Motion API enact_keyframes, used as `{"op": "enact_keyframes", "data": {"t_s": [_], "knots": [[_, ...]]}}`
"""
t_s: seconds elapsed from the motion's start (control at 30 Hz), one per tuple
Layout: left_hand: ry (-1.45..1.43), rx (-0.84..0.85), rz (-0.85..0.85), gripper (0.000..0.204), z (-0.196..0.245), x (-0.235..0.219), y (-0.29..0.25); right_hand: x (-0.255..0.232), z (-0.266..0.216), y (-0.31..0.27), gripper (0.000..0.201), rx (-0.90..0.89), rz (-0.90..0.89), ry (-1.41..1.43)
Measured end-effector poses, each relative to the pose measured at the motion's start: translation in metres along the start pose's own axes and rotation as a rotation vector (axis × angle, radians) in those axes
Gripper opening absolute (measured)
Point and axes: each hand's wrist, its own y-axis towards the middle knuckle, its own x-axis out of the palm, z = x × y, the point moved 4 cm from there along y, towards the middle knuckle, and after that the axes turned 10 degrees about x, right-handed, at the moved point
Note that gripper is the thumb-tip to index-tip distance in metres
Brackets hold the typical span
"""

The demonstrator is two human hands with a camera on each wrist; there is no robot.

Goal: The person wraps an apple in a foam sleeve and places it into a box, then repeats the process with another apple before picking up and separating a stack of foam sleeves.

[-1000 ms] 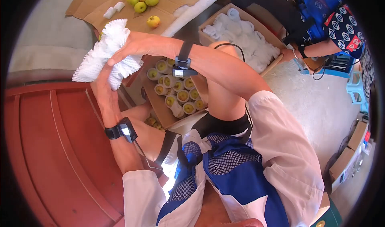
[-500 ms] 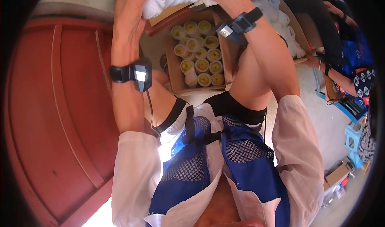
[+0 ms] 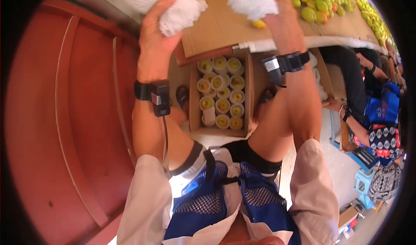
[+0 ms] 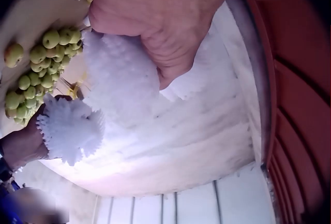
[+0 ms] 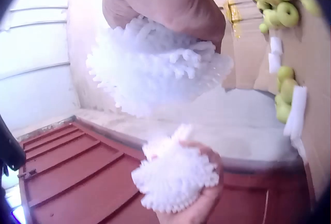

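My left hand [image 3: 156, 39] grips a bunch of white foam fruit nets [image 3: 182, 13], thumb across the near side. In the left wrist view the same foam bunch [image 4: 121, 74] hangs below the fingers. On the other side, my right hand [image 3: 286, 28] holds a second bunch of white foam nets [image 3: 249, 0]. Its frilly ends [image 5: 155, 74] spread out beneath the hand in the right wrist view. The two bunches are apart, both raised over the near part of the cardboard-covered table [image 3: 216, 30]. Part of each bunch is cut off by the head view's top edge.
Between my knees stands a carton [image 3: 195, 110] with several net-wrapped fruits. Loose green-yellow fruits [image 3: 320, 4] lie on the table, with more [image 5: 284, 14] piled farther along. A red metal panel [image 3: 95, 128] stands on the left. Another person's arm [image 3: 357, 126] and a blue stool [image 3: 364, 180] are at right.
One second ago both hands were together on one white foam bunch at the left. They have since separated, each with a bunch, and the view has turned so the carton sits centrally.
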Motion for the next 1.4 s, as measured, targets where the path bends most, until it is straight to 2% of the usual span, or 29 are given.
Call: {"op": "enact_keyframes", "data": {"t_s": [0.07,0.13,0.17,0.2,0.27,0.3,0.4,0.43,0.53,0.57,0.6,0.67,0.77,0.87,0.97,1.07,1.1,1.17,1.27,1.37,1.4], "knots": [[-0.035,0.082,0.000,0.047,0.017,-0.005,0.018,-0.005,-0.033,0.023,0.036,-0.142,0.117,-0.078],[-0.065,0.136,0.007,0.049,0.029,-0.016,0.032,-0.007,-0.058,0.048,0.033,-0.192,0.166,-0.194],[-0.062,0.173,0.042,0.049,0.032,-0.016,0.031,-0.001,-0.069,0.068,0.031,-0.180,0.117,-0.338],[-0.082,0.160,0.046,0.049,0.031,-0.017,0.030,-0.005,-0.071,0.078,0.031,-0.154,0.212,-0.392],[-0.119,0.132,0.060,0.050,0.026,-0.020,0.025,0.017,-0.072,0.090,0.031,-0.097,0.407,-0.497],[-0.120,0.135,0.115,0.050,0.023,-0.018,0.020,0.020,-0.073,0.103,0.034,-0.017,0.445,-0.656],[-0.112,0.128,0.119,0.050,0.025,-0.024,0.016,-0.078,-0.068,0.213,0.034,-0.128,0.209,-1.086],[-0.088,0.137,0.139,0.051,0.029,-0.025,0.017,-0.068,-0.063,0.220,0.041,-0.106,0.221,-1.149],[-0.076,0.139,0.168,0.053,0.042,-0.029,0.017,-0.073,-0.034,0.255,0.051,-0.427,0.143,-1.396],[-0.066,0.134,0.175,0.054,0.045,-0.031,0.017,-0.074,-0.021,0.263,0.062,-0.317,0.158,-1.406],[-0.056,0.127,0.182,0.054,0.048,-0.034,0.017,-0.085,-0.016,0.267,0.061,-0.085,0.440,-1.497],[-0.036,0.124,0.203,0.055,0.051,-0.039,0.020,-0.074,0.001,0.276,0.048,-0.063,0.523,-1.914],[0.017,0.142,0.226,0.055,0.055,-0.045,0.023,-0.107,0.023,0.311,0.078,0.026,0.483,-2.146],[0.073,0.130,0.272,0.055,0.060,-0.044,0.024,-0.128,0.031,0.340,0.104,0.176,0.427,-2.157],[0.076,0.157,0.274,0.054,0.060,-0.048,0.032,-0.148,0.042,0.357,0.108,0.120,0.534,-2.409],[0.057,0.144,0.282,0.055,0.059,-0.050,0.040,-0.197,0.061,0.379,0.117,0.319,0.335,-2.341],[0.048,0.134,0.284,0.055,0.058,-0.052,0.042,-0.203,0.057,0.380,0.114,0.358,0.250,-2.251],[0.033,0.144,0.271,0.056,0.059,-0.055,0.046,-0.184,0.045,0.370,0.107,0.429,0.086,-2.057],[0.017,0.161,0.266,0.056,0.059,-0.057,0.053,-0.161,0.027,0.353,0.083,0.161,-0.109,-1.839],[-0.018,0.149,0.270,0.057,0.059,-0.058,0.059,-0.161,0.032,0.342,0.056,0.023,-0.253,-1.991],[-0.031,0.142,0.273,0.057,0.058,-0.058,0.060,-0.169,0.041,0.340,0.044,0.064,-0.156,-2.021]]}}
